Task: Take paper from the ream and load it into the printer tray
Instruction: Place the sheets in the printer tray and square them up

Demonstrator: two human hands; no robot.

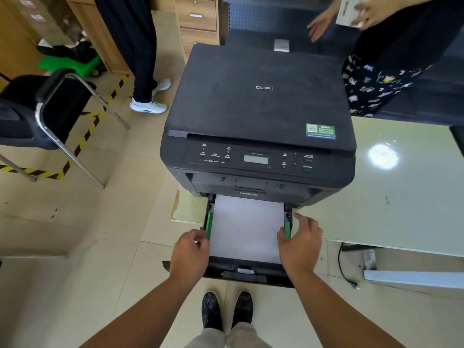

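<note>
A black printer [258,109] stands on a pale green table, its paper tray [251,271] pulled out toward me. White paper [247,227] lies flat in the tray between two green side guides. My left hand [189,254] pinches the left green guide [209,226] at the tray's left wall. My right hand [300,243] grips the right green guide [287,229], with its fingers along the tray's right edge. No ream is clearly in view.
The pale green table [391,197] extends to the right. A black chair [50,111] stands at the left. One person stands behind the printer at the left, another at the upper right holds a white packet [351,10]. A black cable [342,267] hangs under the table.
</note>
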